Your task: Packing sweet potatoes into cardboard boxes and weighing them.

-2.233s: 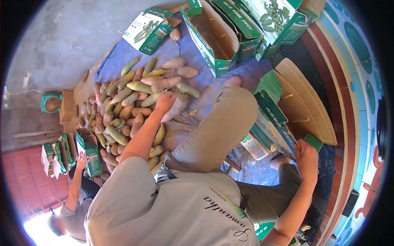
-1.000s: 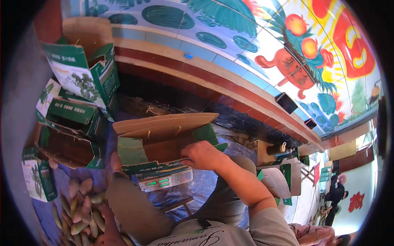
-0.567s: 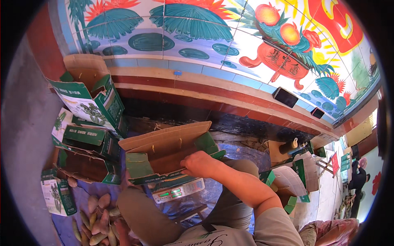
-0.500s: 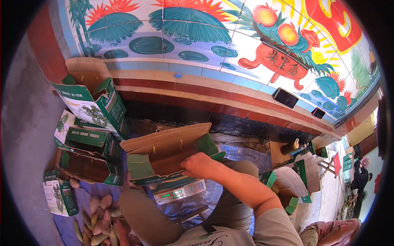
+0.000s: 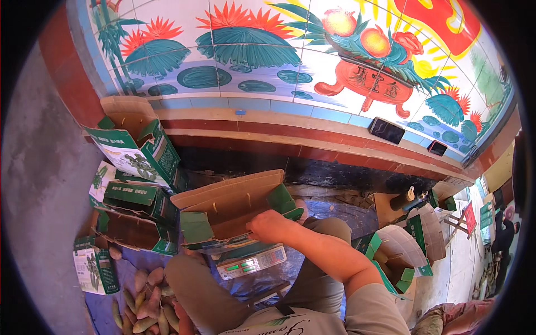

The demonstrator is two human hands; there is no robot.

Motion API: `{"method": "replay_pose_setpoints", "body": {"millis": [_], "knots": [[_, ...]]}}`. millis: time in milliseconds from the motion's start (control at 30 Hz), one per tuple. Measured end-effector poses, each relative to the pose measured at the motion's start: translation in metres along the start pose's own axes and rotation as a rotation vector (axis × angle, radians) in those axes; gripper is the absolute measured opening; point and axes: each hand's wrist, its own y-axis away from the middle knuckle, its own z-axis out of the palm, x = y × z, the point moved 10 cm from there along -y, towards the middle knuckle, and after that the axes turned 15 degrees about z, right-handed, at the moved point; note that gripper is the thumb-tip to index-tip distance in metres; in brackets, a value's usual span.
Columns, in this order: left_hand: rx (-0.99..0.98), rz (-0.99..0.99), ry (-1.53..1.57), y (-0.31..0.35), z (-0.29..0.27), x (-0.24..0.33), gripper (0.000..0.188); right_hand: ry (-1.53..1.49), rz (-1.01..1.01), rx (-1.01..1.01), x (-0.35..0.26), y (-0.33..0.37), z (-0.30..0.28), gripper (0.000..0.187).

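One strip of the left hand [image 5: 183, 319], or perhaps its wrist, shows at the lower edge beside a heap of long green-brown and pinkish tubers [image 5: 146, 309] on blue sheeting [image 5: 127, 267]; its grip I cannot tell. At least ten tubers are visible, too crowded for an exact count. Between two knees in brown-grey trousers [image 5: 202, 291] sits one pale flat scale [image 5: 254, 263] with green-lit displays. Just beyond is one open green cardboard box with a bare brown inside [image 5: 240, 195], its far flap raised. The right hand [image 5: 271, 226] has its grip clamped on the near rim of that box — fingers bent over the edge, forearm coming in from the lower right.

To the left stand four green-and-white cardboard cartons [image 5: 134, 156], clustered together; to the right, two open green boxes with curved grey-brown flaps [image 5: 407, 245], near each other. Farther off, two dark flat rectangular devices [image 5: 386, 130] lean on a ledge — behind them rises one painted tile wall [image 5: 245, 50].
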Motion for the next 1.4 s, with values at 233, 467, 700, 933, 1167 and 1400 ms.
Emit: {"method": "replay_pose_setpoints", "body": {"millis": [233, 467, 700, 933, 1167, 1400], "knots": [[0.08, 0.043, -0.006, 0.004, -0.015, 0.007, 0.062, 0.001, -0.01, 0.009, 0.001, 0.002, 0.001, 0.026], [0.165, 0.071, -0.044, 0.02, -0.05, 0.006, 0.056, 0.05, 0.033, 0.018, 0.015, 0.003, -0.005, 0.027], [0.303, 0.045, 0.319, 0.042, -0.139, 0.092, 0.078, 0.108, 0.042, -0.032, 0.025, -0.001, 0.025, 0.013], [0.643, 0.341, 0.559, 0.028, -0.267, 0.199, 0.068, 0.094, 0.038, 0.107, 0.021, 0.008, 0.005, 0.011], [0.681, 0.412, 0.936, 0.014, -0.303, 0.275, 0.062, 0.047, -0.062, 0.382, 0.014, 0.013, -0.013, 0.005], [0.373, 0.569, 1.059, -0.003, -0.268, 0.396, 0.059, 0.13, -0.004, 0.275, 0.03, 0.024, -0.001, 0.011]]}}
